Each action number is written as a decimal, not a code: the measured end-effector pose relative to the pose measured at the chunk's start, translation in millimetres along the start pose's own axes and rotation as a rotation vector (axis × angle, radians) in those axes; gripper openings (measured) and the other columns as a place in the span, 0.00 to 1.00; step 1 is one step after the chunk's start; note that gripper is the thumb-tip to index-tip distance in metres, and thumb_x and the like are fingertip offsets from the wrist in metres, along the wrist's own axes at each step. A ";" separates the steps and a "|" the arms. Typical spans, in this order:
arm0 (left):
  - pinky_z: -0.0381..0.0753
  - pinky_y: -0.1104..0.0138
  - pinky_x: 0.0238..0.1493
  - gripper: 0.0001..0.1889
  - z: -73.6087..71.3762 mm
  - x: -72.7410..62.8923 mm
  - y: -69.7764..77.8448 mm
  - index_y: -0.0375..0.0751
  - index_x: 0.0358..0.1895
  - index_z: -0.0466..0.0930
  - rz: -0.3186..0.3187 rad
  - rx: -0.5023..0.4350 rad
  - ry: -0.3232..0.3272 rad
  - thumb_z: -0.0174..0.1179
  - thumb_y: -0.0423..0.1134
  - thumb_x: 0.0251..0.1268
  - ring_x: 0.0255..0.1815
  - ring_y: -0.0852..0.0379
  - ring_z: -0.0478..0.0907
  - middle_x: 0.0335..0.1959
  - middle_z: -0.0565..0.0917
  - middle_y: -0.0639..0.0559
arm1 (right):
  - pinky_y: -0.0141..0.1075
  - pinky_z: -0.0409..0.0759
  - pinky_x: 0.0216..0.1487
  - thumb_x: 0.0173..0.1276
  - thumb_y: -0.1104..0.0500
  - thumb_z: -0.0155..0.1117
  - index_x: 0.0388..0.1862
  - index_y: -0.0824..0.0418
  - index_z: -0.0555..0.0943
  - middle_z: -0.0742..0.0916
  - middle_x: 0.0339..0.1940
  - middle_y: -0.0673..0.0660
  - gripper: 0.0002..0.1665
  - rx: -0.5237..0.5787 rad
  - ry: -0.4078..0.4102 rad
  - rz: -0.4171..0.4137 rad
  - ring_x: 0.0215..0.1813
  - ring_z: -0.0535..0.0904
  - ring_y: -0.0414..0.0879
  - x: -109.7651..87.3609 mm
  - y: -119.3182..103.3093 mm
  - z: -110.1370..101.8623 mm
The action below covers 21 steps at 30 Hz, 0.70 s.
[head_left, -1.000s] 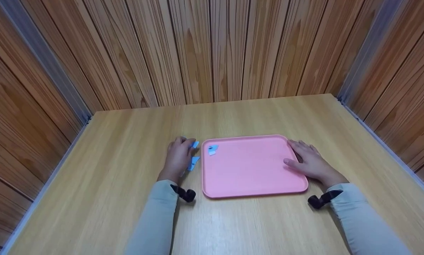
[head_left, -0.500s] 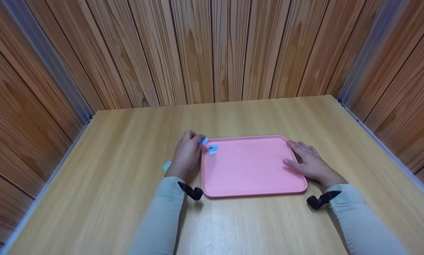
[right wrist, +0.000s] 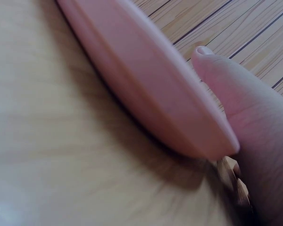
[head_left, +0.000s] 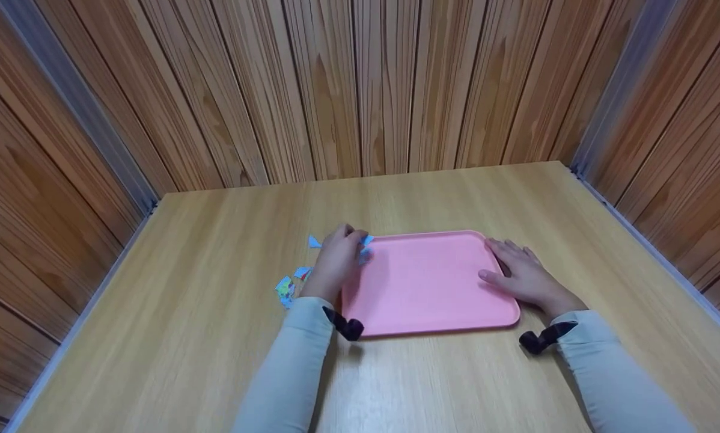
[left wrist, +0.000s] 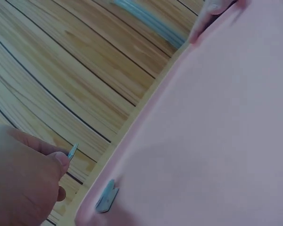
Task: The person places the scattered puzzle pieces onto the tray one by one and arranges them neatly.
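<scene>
My left hand (head_left: 336, 258) is above the left end of the pink tray (head_left: 432, 282), pinching a small flat blue puzzle piece (left wrist: 73, 151) between thumb and finger. Beneath it, a notched blue puzzle piece (left wrist: 106, 197) lies inside the tray's corner; in the head view the hand partly covers it. My right hand (head_left: 525, 276) holds the tray's right edge, thumb over the rim and fingers along the outside. The right wrist view shows that thumb (right wrist: 217, 66) above the tray wall (right wrist: 146, 80).
Left of the tray on the wooden table (head_left: 204, 337) lie a blue piece (head_left: 314, 242), a patterned piece (head_left: 285, 290) and another blue-and-red piece (head_left: 303, 272), partly behind the left wrist. Wood-panelled walls (head_left: 384, 90) enclose the table.
My left hand has carried its pinched piece rightward from the table to over the tray's corner, uncovering pieces on the left. My right hand has stayed at the tray's edge.
</scene>
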<state>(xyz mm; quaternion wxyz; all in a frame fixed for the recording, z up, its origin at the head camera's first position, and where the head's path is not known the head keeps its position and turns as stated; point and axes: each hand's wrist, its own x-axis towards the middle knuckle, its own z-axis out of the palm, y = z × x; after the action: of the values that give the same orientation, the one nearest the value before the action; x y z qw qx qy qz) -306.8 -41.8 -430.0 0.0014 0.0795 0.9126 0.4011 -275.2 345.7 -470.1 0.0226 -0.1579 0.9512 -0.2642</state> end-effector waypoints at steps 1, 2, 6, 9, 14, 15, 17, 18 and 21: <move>0.75 0.57 0.54 0.15 2.6 0.4 0.3 0.46 0.61 0.80 0.068 0.113 0.017 0.57 0.41 0.76 0.50 0.51 0.73 0.49 0.76 0.50 | 0.61 0.32 0.77 0.72 0.31 0.55 0.83 0.63 0.51 0.56 0.82 0.66 0.55 -0.001 -0.002 0.003 0.82 0.41 0.67 -0.1 -0.2 -0.1; 0.75 0.57 0.56 0.17 4.9 0.4 0.8 0.43 0.62 0.80 0.131 0.207 0.026 0.59 0.40 0.75 0.51 0.50 0.74 0.50 0.76 0.49 | 0.61 0.32 0.76 0.72 0.31 0.55 0.83 0.63 0.50 0.56 0.82 0.66 0.55 -0.001 -0.005 0.003 0.82 0.40 0.67 -0.2 -0.4 -0.4; 0.75 0.57 0.60 0.17 13.3 0.1 3.7 0.42 0.64 0.80 0.240 0.357 0.033 0.56 0.40 0.77 0.55 0.48 0.75 0.53 0.76 0.47 | 0.62 0.31 0.76 0.72 0.32 0.55 0.82 0.63 0.51 0.56 0.82 0.67 0.54 -0.001 -0.006 0.001 0.82 0.40 0.68 0.0 -0.8 -0.6; 0.75 0.58 0.62 0.17 19.4 0.1 6.0 0.43 0.64 0.80 0.252 0.376 0.011 0.52 0.40 0.80 0.58 0.49 0.74 0.55 0.76 0.48 | 0.62 0.32 0.76 0.72 0.32 0.55 0.82 0.63 0.51 0.57 0.82 0.67 0.54 0.000 -0.005 0.000 0.82 0.41 0.68 0.0 -0.3 -0.7; 0.73 0.57 0.66 0.17 30.0 2.4 9.1 0.45 0.64 0.80 0.243 0.390 0.000 0.52 0.42 0.79 0.64 0.48 0.73 0.57 0.76 0.49 | 0.62 0.33 0.76 0.72 0.33 0.55 0.82 0.63 0.51 0.57 0.82 0.67 0.54 -0.006 0.001 0.000 0.81 0.41 0.68 -0.9 -0.2 -1.0; 0.73 0.57 0.66 0.17 31.8 3.2 9.9 0.45 0.63 0.80 0.250 0.411 0.002 0.54 0.43 0.78 0.63 0.47 0.73 0.56 0.77 0.48 | 0.62 0.33 0.76 0.72 0.33 0.56 0.82 0.64 0.51 0.57 0.81 0.68 0.53 -0.008 0.006 -0.008 0.81 0.42 0.68 -0.8 -0.2 -1.0; 0.71 0.57 0.67 0.17 34.9 5.4 10.8 0.45 0.63 0.81 0.260 0.460 0.001 0.55 0.44 0.77 0.62 0.48 0.74 0.55 0.78 0.49 | 0.62 0.34 0.76 0.73 0.34 0.56 0.82 0.64 0.52 0.58 0.81 0.68 0.53 -0.010 0.014 -0.018 0.81 0.43 0.69 -0.9 -0.3 -0.7; 0.70 0.57 0.67 0.17 36.5 6.3 11.1 0.46 0.62 0.82 0.260 0.479 -0.002 0.56 0.44 0.77 0.62 0.49 0.73 0.56 0.79 0.49 | 0.62 0.34 0.76 0.73 0.35 0.56 0.82 0.65 0.53 0.58 0.81 0.68 0.52 -0.011 0.019 -0.024 0.81 0.43 0.69 -0.8 -0.6 -0.6; 0.67 0.55 0.69 0.15 40.4 9.2 10.5 0.49 0.61 0.84 0.272 0.569 -0.012 0.55 0.41 0.77 0.61 0.50 0.72 0.56 0.80 0.50 | 0.63 0.35 0.76 0.73 0.36 0.57 0.81 0.65 0.54 0.59 0.81 0.68 0.52 -0.010 0.026 -0.032 0.81 0.44 0.69 -0.3 -1.6 -0.1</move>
<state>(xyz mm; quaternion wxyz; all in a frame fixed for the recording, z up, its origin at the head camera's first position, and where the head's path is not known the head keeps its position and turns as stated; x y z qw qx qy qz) -311.8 -4.0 -449.2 -0.0691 0.2006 0.9691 0.1256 -274.5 344.6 -469.2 0.0054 -0.1698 0.9500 -0.2620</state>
